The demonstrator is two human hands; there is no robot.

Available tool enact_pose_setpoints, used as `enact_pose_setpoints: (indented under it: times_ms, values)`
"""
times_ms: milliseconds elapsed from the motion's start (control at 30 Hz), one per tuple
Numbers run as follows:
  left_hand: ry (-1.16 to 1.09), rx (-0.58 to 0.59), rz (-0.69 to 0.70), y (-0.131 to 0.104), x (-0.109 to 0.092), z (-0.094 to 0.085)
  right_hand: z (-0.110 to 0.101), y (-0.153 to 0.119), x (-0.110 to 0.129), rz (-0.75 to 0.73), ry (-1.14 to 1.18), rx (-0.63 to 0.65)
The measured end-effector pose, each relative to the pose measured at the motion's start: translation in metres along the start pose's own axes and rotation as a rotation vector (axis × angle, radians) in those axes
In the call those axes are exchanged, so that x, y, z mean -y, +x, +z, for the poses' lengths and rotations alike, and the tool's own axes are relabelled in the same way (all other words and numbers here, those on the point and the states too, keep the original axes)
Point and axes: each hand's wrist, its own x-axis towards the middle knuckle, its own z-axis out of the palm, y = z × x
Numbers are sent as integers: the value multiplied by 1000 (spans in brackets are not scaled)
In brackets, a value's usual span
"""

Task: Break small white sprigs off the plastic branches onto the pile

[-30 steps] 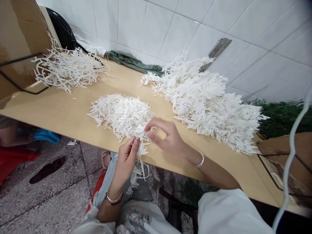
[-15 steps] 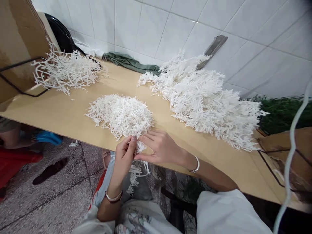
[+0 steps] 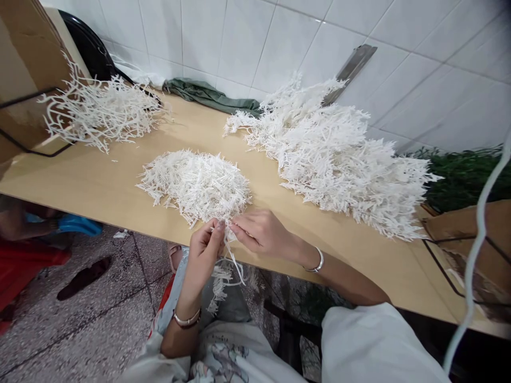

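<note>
My left hand [image 3: 204, 250] is closed on a white artificial plant sprig [image 3: 235, 259], pinching it between thumb and fingers; its thin stems dangle below the hand at the table's front edge. From the right, my right hand [image 3: 263, 234] meets it, thumb and fingertips pressed together on the sprig's upper part. Exactly what lies in the right fingertips is small and partly hidden. Just beyond both hands is a heap of short white plastic pieces [image 3: 197, 183]. Another feathery white sprig [image 3: 219, 287] hangs lower, over my lap.
A large pile of white branching sprigs [image 3: 335, 159] covers the right back. Bare white stems [image 3: 104, 111] lie at the left back. Dark green cloth [image 3: 211, 96] runs along the tiled wall. Green sprigs [image 3: 459, 175] and a white cable [image 3: 475, 255] are at right. Another person's arm [image 3: 24, 223] shows lower left.
My right hand's spread thumb and fingers have come together on the sprig. The thin white stems hang a little lower and straighter. My left hand keeps its grip.
</note>
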Motion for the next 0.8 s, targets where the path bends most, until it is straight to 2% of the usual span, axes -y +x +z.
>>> enact_pose_setpoints:
  times_ms: [100, 167, 233, 400, 500, 567, 667, 800]
  values:
    - [168, -18, 50, 1, 0, 5, 3, -1, 0, 88, 2, -3]
    - [315, -54, 117, 1, -1, 9, 5, -2, 0, 181, 105, -25]
    - [369, -78, 144, 1, 0, 12, 6, -1, 2, 277, 257, -62]
    - [177, -86, 53, -2, 2, 16, 9, 0, 7, 390, 601, -102]
    - [16, -72, -21, -3, 3, 17, 12, -1, 8, 402, 678, -107]
    - [-41, -95, -24, -3, 2, 17, 14, -3, 8, 403, 732, -108]
    - [9, -132, 17, -3, 1, 17, 15, -4, 9, 396, 800, -100]
    - [160, -92, 99, -3, -3, 13, 12, -4, 12, 368, 698, -66]
